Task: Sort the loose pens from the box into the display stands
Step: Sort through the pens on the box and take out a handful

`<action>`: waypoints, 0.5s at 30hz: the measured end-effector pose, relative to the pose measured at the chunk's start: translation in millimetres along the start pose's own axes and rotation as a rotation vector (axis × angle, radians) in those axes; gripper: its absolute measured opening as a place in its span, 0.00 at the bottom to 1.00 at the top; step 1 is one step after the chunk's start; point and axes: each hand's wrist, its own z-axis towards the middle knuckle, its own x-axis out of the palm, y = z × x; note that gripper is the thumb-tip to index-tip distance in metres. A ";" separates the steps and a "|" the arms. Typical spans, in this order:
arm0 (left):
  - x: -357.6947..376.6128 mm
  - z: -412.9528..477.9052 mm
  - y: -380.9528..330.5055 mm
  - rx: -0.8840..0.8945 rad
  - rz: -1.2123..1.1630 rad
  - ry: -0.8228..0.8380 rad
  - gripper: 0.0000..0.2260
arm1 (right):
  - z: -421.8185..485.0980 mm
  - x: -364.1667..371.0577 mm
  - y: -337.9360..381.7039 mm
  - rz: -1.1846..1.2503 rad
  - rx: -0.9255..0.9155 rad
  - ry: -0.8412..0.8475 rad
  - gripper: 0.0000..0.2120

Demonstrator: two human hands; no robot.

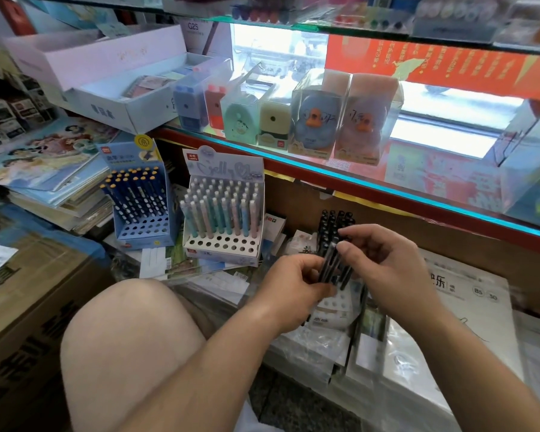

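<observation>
**Dark pens in hand, stands part filled**

Nearest the camera a bare knee [131, 338] fills the lower left. Just past it the left hand [293, 285] curls round the lower ends of a small bundle of dark pens [331, 263], held upright. The right hand [387, 263] pinches the top of the bundle between thumb and fingertips, seemingly to pick one out.

Directly beneath the hands sits a white stand [337, 302] with several holes showing empty. Behind the bundle, a block of black pens [332, 224] stands in its rear rows. So this stand looks partly filled, with the held pens and the front holes left to do.

Further left, the pastel stand [222, 244] has two empty front rows, and the blue stand [144, 232] has its lower rows empty.

The hands cover most of the white stand, so its fill cannot be counted. The box of loose pens cannot be picked out. The number of pens held is blurred.
</observation>
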 end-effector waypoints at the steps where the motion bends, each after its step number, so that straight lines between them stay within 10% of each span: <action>1: 0.4 -0.8 -0.5 0.003 0.007 0.007 0.09 | 0.4 0.5 1.4 -0.004 -0.004 0.019 0.08; 15: -13.0 -3.0 0.2 -0.002 -0.083 -0.338 0.12 | -4.0 5.8 -25.6 -0.272 -0.092 -0.255 0.07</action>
